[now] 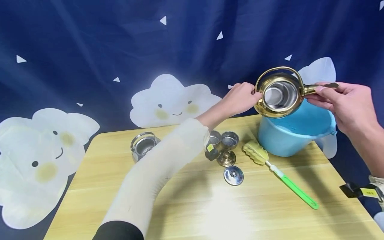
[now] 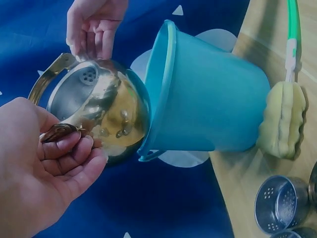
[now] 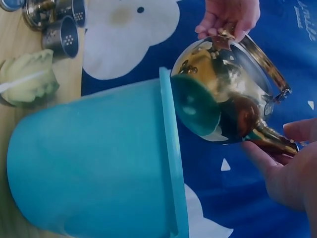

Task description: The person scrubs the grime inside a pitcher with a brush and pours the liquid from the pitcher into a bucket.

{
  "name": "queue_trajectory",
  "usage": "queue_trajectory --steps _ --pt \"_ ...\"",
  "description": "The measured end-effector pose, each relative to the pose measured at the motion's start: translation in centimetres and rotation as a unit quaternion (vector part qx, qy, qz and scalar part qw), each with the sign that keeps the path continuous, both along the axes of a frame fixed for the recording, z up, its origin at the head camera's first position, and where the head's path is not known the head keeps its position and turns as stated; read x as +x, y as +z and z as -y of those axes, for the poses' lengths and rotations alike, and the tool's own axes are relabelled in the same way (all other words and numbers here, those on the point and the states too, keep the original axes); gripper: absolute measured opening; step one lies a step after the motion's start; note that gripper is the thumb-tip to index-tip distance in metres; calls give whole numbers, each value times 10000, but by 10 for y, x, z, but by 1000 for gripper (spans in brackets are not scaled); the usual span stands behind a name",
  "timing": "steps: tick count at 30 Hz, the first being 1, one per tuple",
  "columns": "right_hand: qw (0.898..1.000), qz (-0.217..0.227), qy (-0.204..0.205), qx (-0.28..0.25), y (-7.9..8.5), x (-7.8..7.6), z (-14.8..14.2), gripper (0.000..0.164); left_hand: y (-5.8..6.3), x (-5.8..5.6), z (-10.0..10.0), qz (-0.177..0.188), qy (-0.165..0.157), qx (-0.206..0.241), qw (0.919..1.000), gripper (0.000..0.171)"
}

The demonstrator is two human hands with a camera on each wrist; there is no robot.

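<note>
A gold metal teapot (image 1: pixel 282 110), lidless and tilted so its steel inside shows, is held up over a light blue bucket (image 1: pixel 282 143). My left hand (image 1: pixel 241 99) pinches it at the foot of its arched handle (image 2: pixel 59 131), thumb against bent fingers. On the opposite side my right hand (image 1: pixel 354 101) grips the spout (image 3: pixel 272 139) between thumb and fingers. In the left wrist view the teapot's body overlaps the bucket's rim (image 2: pixel 171 64). Perforated holes show inside the pot, near the spout's base.
A sponge brush (image 1: pixel 256 151) with a green handle lies before the bucket. Left of it are two perforated strainer cups (image 1: pixel 230 143), a gold lid (image 1: pixel 226 158) and a silver lid (image 1: pixel 233 175). A silver teapot (image 1: pixel 144 145) stands farther left, partly behind my left sleeve. A blue curtain (image 1: pixel 105 40) hangs behind.
</note>
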State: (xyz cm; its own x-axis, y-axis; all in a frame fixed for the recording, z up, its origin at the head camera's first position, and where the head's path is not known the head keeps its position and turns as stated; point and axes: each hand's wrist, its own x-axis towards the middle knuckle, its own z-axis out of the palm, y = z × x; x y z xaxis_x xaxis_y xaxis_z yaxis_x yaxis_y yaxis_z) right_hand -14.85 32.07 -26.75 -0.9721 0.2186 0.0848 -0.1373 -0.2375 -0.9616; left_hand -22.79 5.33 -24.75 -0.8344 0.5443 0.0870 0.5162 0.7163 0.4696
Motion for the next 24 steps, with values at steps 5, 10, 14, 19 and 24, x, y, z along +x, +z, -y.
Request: queue_trajectory --steps 5,10,14,19,24 --pt "9994 -135 96 -305 -4 1 -5 13 -5 -3 -6 7 20 3 10000 39" --pt "9997 -39 -66 -227 -7 2 -11 15 -12 -6 -13 -111 -1 62 9999 40" --pt "9934 510 -683 772 -9 7 -12 12 -22 -5 -21 -138 19 99 9999 38" --pt "9795 860 -1065 1475 -13 12 -14 13 -34 -3 -31 -243 46 32 9997 38" --pt "9815 679 -1075 1432 -20 14 -20 27 -41 -4 -34 -210 66 94 9997 37"
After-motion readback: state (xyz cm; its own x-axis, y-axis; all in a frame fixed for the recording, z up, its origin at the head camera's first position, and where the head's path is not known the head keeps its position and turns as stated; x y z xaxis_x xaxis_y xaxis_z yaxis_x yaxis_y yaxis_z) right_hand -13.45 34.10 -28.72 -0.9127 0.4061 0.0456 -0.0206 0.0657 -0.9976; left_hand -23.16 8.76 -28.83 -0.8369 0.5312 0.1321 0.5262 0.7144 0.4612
